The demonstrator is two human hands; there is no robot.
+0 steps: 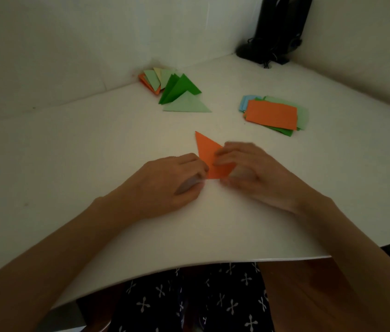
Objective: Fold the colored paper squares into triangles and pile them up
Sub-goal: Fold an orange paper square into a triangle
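Dark cross-patterned fabric point(189, 305) over the person's lap fills the bottom edge of the frame, and both forearms reach up from there onto the white table point(69, 164).

Item in hand: one orange paper point(209, 154), lying flat just below centre of frame. It already shows a triangular outline, its sharp tip pointing toward the upper left.

Left hand point(177, 178): fingers curled and drawn together, gripping the paper's lower left edge.

Right hand point(254, 173): bent fingers held close together, tips resting on the paper's right side. The hand is blurred, so whether it pinches or only presses cannot be told.

Folded triangles point(174, 89), green, pale green and orange, lie piled in the upper centre-left, near the wall. A stack of unfolded squares point(273, 115), orange on top, sits at centre right, well apart from that pile. A black object point(278, 29) stands in the upper right corner.

Assessment: the fold appears to be at the creasing stage. The next move likely calls for a firm pass along the folded edge with the corners kept matched, then a carry to the pile.
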